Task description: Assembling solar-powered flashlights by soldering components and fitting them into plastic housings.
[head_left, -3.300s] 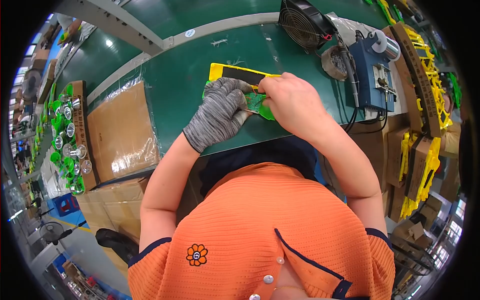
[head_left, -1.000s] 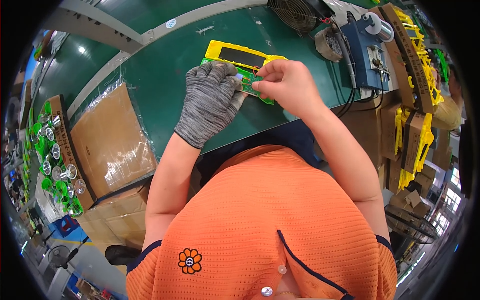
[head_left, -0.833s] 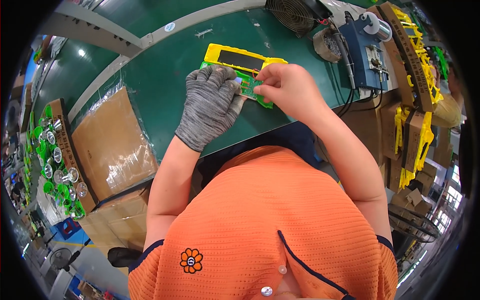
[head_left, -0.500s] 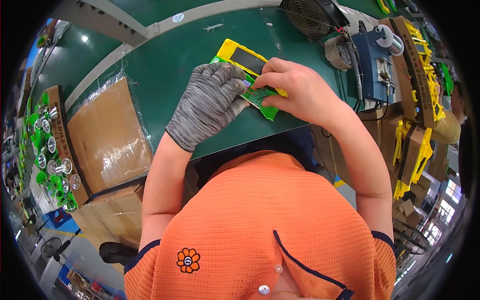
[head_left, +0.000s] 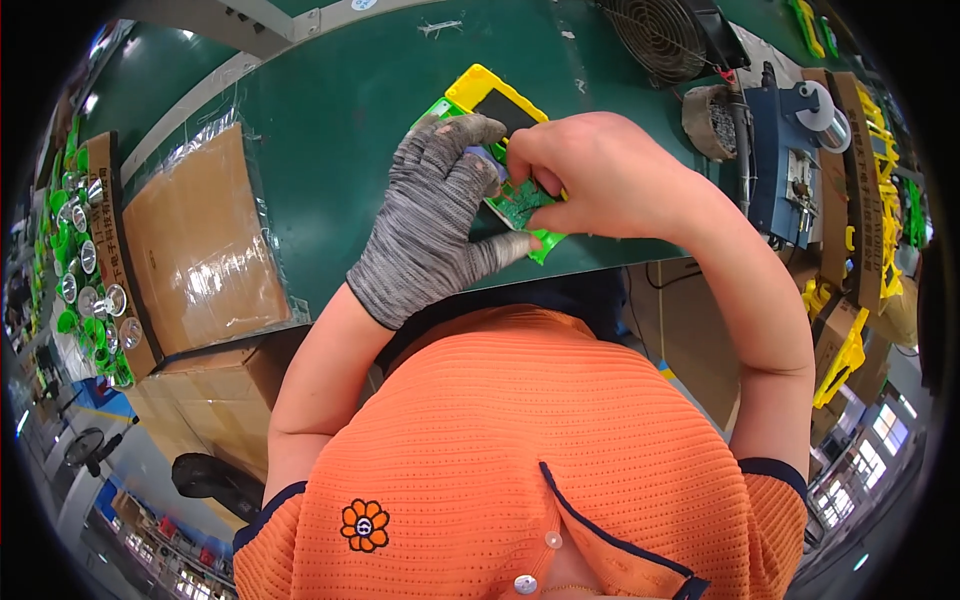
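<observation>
In a grey knitted glove, my left hand (head_left: 425,220) grips a green plastic housing (head_left: 433,112) from the left, its thumb stretched along the near edge. A green circuit board (head_left: 513,206) with thin wires lies in that housing, and a small bluish-purple part shows beside the gloved fingers. My bare right hand (head_left: 615,175) comes from the right with bent fingers, thumb at the board's right end and fingertips at its far side. Its palm hides part of the board. Just behind lies a yellow plastic frame (head_left: 474,80) with a dark panel (head_left: 503,112), partly covered by my hands.
A black fan (head_left: 660,38) stands at the back right, near a round grey pot (head_left: 708,122) and a blue soldering station (head_left: 775,150) with a wire spool (head_left: 822,118). Leftward lie a plastic-wrapped cardboard sheet (head_left: 205,240) and green parts with reflectors (head_left: 85,257). Yellow frames fill boxes at right.
The view has shifted slightly. My left thumb has stretched out rightward along the housing's near edge, and my right hand has turned, its fingers curling further over the board.
</observation>
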A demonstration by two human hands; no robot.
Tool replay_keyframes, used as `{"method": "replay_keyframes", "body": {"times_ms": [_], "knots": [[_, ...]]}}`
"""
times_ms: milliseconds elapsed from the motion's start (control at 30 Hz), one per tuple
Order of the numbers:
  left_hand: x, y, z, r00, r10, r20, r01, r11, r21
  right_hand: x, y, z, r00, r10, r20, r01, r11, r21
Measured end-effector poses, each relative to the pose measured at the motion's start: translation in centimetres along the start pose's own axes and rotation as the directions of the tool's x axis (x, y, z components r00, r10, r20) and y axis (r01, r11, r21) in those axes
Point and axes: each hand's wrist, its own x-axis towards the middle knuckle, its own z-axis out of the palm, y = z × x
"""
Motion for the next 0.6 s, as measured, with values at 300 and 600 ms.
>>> {"method": "replay_keyframes", "body": {"times_ms": [300, 600], "knots": [[0.2, 0.9, 0.3, 0.999, -0.048, 0.017, 0.046, 0.994, 0.095, 1.0, 0.1, -0.5, 0.997, -0.040, 0.071, 0.046, 0.995, -0.087], [-0.2, 0.5, 0.2, 0.998, -0.061, -0.006, 0.062, 0.996, 0.064, 0.4, 0.2, -0.4, 0.992, -0.074, 0.105, 0.073, 0.997, 0.011]]}}
